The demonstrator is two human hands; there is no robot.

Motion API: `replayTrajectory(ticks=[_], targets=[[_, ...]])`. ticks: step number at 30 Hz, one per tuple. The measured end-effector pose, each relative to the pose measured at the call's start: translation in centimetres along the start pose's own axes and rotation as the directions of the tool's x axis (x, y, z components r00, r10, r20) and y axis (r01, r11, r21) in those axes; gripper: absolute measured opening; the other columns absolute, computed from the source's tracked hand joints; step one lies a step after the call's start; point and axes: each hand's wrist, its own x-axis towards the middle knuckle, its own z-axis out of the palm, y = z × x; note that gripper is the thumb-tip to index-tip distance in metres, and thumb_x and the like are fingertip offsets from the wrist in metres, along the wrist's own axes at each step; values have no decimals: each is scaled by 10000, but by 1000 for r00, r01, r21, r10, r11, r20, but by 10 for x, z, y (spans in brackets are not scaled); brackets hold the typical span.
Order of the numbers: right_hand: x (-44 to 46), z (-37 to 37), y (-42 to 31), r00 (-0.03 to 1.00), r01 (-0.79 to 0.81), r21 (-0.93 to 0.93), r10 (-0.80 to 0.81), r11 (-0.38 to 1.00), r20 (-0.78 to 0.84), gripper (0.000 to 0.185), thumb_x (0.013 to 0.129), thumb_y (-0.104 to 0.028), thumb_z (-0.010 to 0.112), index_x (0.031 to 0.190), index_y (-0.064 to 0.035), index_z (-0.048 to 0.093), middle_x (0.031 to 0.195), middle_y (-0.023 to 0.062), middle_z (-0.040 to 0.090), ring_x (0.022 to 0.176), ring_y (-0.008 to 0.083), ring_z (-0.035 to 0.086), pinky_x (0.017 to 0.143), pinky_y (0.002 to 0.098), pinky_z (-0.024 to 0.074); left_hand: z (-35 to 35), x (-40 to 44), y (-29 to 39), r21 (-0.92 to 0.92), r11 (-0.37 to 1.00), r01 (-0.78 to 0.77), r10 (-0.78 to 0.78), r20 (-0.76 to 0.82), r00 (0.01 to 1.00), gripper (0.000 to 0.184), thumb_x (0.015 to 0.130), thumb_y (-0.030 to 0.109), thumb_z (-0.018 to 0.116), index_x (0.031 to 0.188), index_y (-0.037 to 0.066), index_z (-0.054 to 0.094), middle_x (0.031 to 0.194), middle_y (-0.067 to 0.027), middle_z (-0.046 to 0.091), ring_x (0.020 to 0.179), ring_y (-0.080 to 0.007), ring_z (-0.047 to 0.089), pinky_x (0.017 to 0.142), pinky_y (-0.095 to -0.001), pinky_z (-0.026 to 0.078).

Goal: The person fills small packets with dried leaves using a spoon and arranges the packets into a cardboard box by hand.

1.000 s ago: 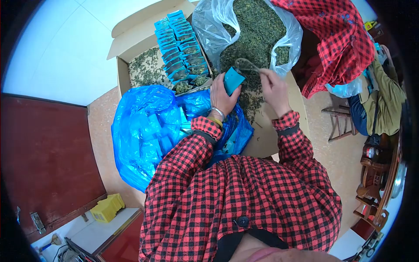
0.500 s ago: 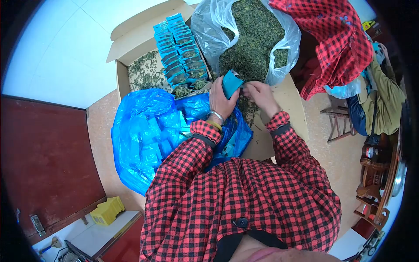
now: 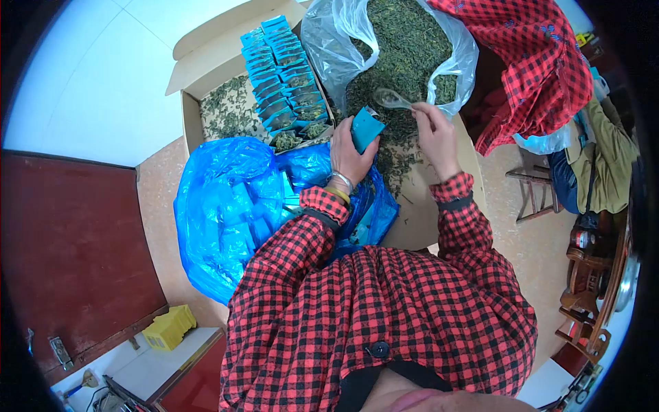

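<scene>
A small teal packet (image 3: pixel 369 132) is gripped in my left hand (image 3: pixel 349 154), its upper end pointing away from me. My right hand (image 3: pixel 436 136) pinches the handle of a clear spoon (image 3: pixel 392 99), whose bowl lies over the near edge of the dark green leaves (image 3: pixel 405 51). Those loose, dry leaves, which look like tea, fill a large clear plastic bag (image 3: pixel 336 42). To the left, rows of filled teal packets (image 3: pixel 283 82) stand in a cardboard box (image 3: pixel 193 123). A blue plastic bag (image 3: pixel 213 206) with more packets inside lies beside my left forearm.
Scattered leaves lie on the cardboard (image 3: pixel 439 206) below my hands. A red-and-black checked cloth (image 3: pixel 535 75) hangs at the upper right, above a wooden stool (image 3: pixel 534 189). A yellow plastic container (image 3: pixel 169 328) sits on a white surface at lower left.
My right hand has moved up and to the right, away from the packet, carrying the spoon to the leaves. My left hand stays nearly in place with the packet.
</scene>
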Motion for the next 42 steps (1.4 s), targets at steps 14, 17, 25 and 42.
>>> replayTrajectory(ticks=[14,17,25,42], targets=[[-5,-10,-33,865,452,-133,-398,882,304,185,875,-27,574,1033,-57,666,934,135,696,869,323,669,743,396,526,1,-1,-1,-23,999,-38,38,-16,999,704,795,312,753,1329,-8,422,1263,-232,530,1160,-407,513,992,-470,397],[-4,-22,-26,964,238,-38,-231,971,135,176,890,-51,569,1032,-45,674,919,145,700,855,341,672,746,388,528,0,0,1,-13,998,-62,61,-63,996,644,798,288,752,1285,-14,457,1199,-230,558,1100,-405,544,946,-455,434],[-18,4,24,957,-28,-168,75,985,281,204,943,-131,561,1058,-11,678,886,112,721,784,182,699,685,288,536,0,0,4,-8,996,-83,82,-92,992,616,795,265,755,1265,-19,475,1157,-226,575,1060,-404,563,919,-444,452],[-5,-2,4,996,56,-105,-63,993,-63,154,941,-94,590,1055,-25,667,869,111,707,773,195,688,679,307,528,1,2,2,47,994,-100,102,-56,993,657,786,258,764,1295,-14,450,1179,-232,566,1074,-412,556,932,-451,447]])
